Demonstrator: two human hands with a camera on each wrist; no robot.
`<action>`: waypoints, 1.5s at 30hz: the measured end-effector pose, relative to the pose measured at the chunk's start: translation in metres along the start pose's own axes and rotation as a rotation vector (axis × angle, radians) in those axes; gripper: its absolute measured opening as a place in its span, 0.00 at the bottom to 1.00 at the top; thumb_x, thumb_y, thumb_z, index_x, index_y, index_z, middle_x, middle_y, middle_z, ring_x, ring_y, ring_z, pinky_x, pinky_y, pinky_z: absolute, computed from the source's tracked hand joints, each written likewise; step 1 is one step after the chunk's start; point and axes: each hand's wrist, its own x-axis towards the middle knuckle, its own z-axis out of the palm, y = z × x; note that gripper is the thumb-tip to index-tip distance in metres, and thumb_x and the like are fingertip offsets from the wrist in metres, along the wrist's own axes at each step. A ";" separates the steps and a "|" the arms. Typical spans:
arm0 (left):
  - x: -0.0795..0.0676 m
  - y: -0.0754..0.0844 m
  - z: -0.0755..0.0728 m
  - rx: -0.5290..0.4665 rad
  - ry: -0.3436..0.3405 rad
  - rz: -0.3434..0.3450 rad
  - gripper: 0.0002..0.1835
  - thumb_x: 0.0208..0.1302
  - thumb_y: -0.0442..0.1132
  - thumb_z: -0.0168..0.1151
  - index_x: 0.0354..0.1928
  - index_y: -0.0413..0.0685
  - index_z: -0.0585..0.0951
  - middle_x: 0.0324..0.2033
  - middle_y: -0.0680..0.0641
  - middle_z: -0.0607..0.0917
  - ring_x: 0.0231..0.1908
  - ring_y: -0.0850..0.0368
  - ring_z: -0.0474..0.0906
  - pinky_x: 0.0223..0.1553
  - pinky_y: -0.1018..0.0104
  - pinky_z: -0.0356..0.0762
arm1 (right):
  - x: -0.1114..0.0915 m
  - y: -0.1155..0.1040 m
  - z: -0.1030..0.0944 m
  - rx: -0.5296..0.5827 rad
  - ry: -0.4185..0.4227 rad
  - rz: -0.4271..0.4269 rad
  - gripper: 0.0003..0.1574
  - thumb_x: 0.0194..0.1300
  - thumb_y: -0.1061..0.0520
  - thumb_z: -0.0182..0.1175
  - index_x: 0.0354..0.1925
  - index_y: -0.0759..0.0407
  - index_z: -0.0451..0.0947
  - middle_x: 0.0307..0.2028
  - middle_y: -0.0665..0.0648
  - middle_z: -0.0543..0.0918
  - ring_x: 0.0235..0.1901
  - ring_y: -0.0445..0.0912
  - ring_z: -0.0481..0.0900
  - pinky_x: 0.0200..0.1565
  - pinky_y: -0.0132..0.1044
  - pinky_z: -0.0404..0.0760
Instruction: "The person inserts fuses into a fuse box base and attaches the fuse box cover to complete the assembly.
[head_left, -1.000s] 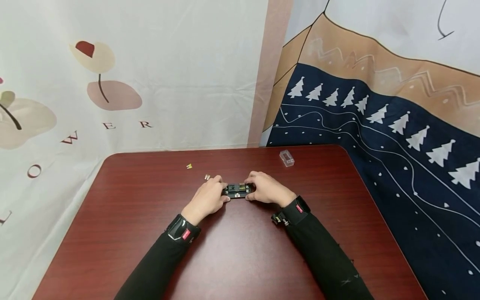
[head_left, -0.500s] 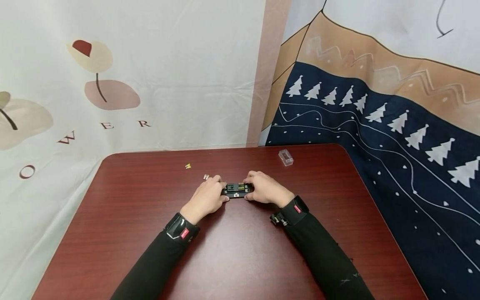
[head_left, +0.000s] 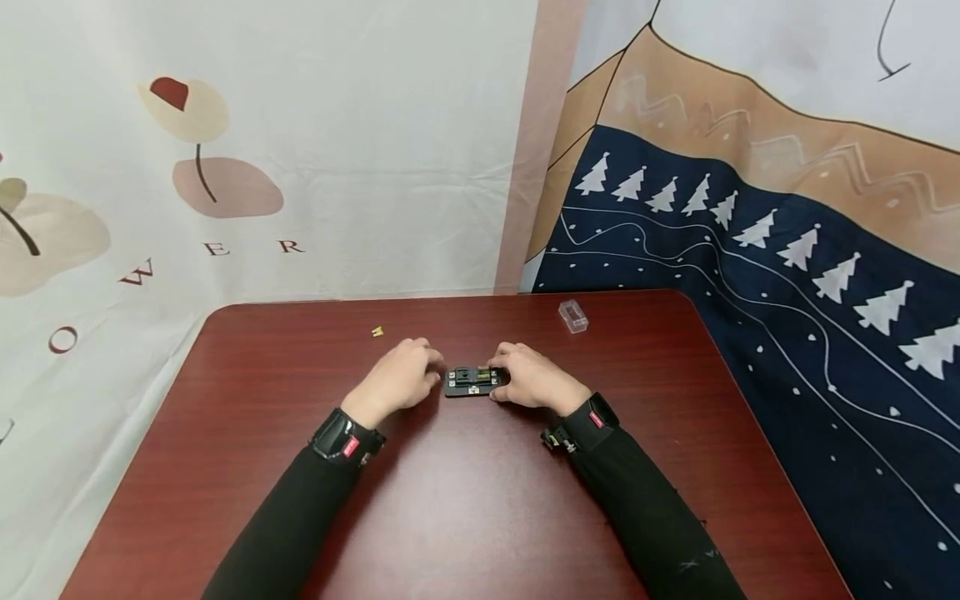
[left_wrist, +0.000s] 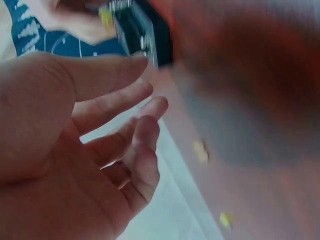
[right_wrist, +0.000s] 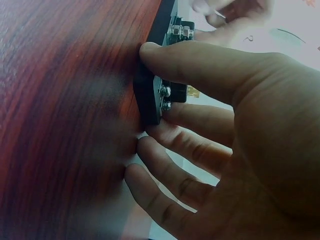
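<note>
A black rectangular block (head_left: 471,389) with metal screw terminals and a yellowish part on top lies on the table in the head view. Its right end is gripped between thumb and fingers of my right hand (head_left: 536,377); the right wrist view shows the thumb on the near side beside the screws (right_wrist: 165,91). Just left of the block, my left hand (head_left: 395,379) is apart from it, fingers loosely bent and holding nothing visible. A small pale piece (left_wrist: 201,151) lies beyond the left fingers in the left wrist view. My hand hides it in the head view.
A small yellow piece (head_left: 378,331) lies toward the back left of the reddish-brown table (head_left: 480,517). The clear plastic box (head_left: 573,317) stands near the back edge, right of centre. Patterned cloths hang behind the table and along its right side.
My left hand has let go of the block's left end and moved a little left and back, now covering the pale piece in the head view. The right hand keeps its grip.
</note>
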 end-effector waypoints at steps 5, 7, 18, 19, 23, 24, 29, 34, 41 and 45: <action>0.012 -0.034 -0.023 0.059 0.091 -0.037 0.13 0.74 0.34 0.65 0.54 0.45 0.93 0.51 0.41 0.90 0.58 0.36 0.85 0.64 0.41 0.84 | 0.001 -0.001 0.000 -0.002 0.002 -0.017 0.30 0.66 0.49 0.78 0.64 0.56 0.88 0.52 0.52 0.83 0.54 0.51 0.80 0.59 0.46 0.79; 0.017 -0.050 -0.032 0.085 0.112 -0.053 0.15 0.73 0.32 0.62 0.54 0.43 0.93 0.52 0.40 0.90 0.59 0.34 0.85 0.63 0.39 0.84 | 0.002 -0.002 0.000 -0.002 0.003 -0.024 0.30 0.66 0.49 0.78 0.64 0.55 0.88 0.51 0.52 0.82 0.54 0.51 0.80 0.59 0.46 0.79; 0.039 -0.117 -0.055 0.139 0.089 -0.015 0.14 0.75 0.28 0.60 0.47 0.43 0.94 0.49 0.39 0.93 0.55 0.39 0.89 0.56 0.40 0.87 | 0.001 -0.002 0.001 -0.002 0.002 -0.016 0.30 0.66 0.50 0.78 0.65 0.55 0.88 0.51 0.52 0.82 0.53 0.50 0.79 0.58 0.44 0.78; 0.039 -0.119 -0.053 0.141 0.075 -0.003 0.14 0.75 0.28 0.60 0.47 0.44 0.94 0.49 0.40 0.93 0.55 0.40 0.89 0.56 0.41 0.87 | 0.001 -0.002 0.001 -0.001 -0.001 -0.014 0.30 0.67 0.50 0.78 0.65 0.55 0.88 0.51 0.52 0.82 0.53 0.50 0.79 0.58 0.44 0.78; 0.044 -0.125 -0.048 0.147 0.036 0.041 0.14 0.74 0.27 0.62 0.48 0.45 0.94 0.47 0.41 0.94 0.53 0.42 0.89 0.55 0.45 0.88 | -0.001 -0.002 0.000 -0.002 -0.005 -0.015 0.31 0.67 0.50 0.78 0.65 0.56 0.87 0.52 0.52 0.82 0.54 0.50 0.78 0.59 0.45 0.79; 0.044 -0.126 -0.047 0.149 0.029 0.049 0.14 0.74 0.27 0.62 0.49 0.44 0.94 0.47 0.41 0.94 0.52 0.42 0.89 0.55 0.45 0.88 | -0.001 -0.002 0.000 -0.001 -0.007 -0.016 0.31 0.67 0.50 0.78 0.65 0.56 0.87 0.52 0.52 0.82 0.54 0.50 0.78 0.59 0.45 0.79; 0.047 -0.130 -0.045 0.139 0.024 0.055 0.15 0.72 0.25 0.60 0.48 0.43 0.94 0.45 0.42 0.94 0.49 0.44 0.90 0.54 0.44 0.88 | -0.001 -0.003 -0.002 0.003 -0.004 -0.014 0.32 0.67 0.50 0.78 0.66 0.57 0.87 0.52 0.52 0.82 0.54 0.50 0.78 0.59 0.45 0.79; 0.048 -0.132 -0.044 0.134 0.022 0.060 0.14 0.73 0.26 0.63 0.45 0.44 0.96 0.42 0.43 0.93 0.46 0.46 0.90 0.51 0.47 0.89 | -0.002 -0.002 -0.002 0.002 0.001 -0.015 0.32 0.66 0.50 0.78 0.65 0.57 0.87 0.51 0.52 0.81 0.53 0.49 0.78 0.58 0.44 0.79; 0.051 -0.133 -0.043 0.140 0.025 0.083 0.13 0.71 0.25 0.65 0.43 0.45 0.96 0.42 0.44 0.94 0.47 0.46 0.91 0.50 0.48 0.90 | -0.003 -0.001 -0.002 0.003 0.002 -0.002 0.31 0.66 0.50 0.78 0.65 0.57 0.87 0.50 0.52 0.81 0.52 0.49 0.77 0.57 0.44 0.79; 0.051 -0.133 -0.044 0.146 0.018 0.088 0.13 0.71 0.26 0.66 0.44 0.44 0.96 0.43 0.44 0.95 0.48 0.44 0.92 0.50 0.48 0.91 | -0.003 -0.002 -0.003 0.008 0.001 -0.002 0.31 0.66 0.50 0.78 0.65 0.57 0.87 0.51 0.52 0.81 0.52 0.50 0.77 0.57 0.45 0.79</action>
